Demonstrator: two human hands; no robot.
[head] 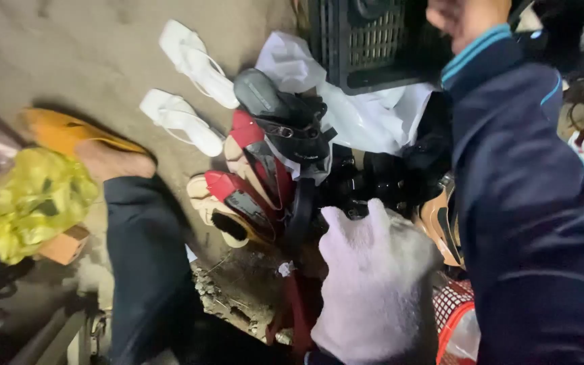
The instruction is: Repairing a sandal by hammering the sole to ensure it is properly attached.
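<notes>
White glove (373, 277) hid my left hand's fingers, so I could not tell their grip; at twelve o'clock, stacked shoes (285, 135) could topple if bumped.

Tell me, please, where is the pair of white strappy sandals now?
In the head view, the pair of white strappy sandals lies on the sandy ground at upper left, just left of the grey and black shoe atop the shoe pile.

Right hand (468, 17) cut by top edge; gloved hand (373, 270) blurred
</notes>
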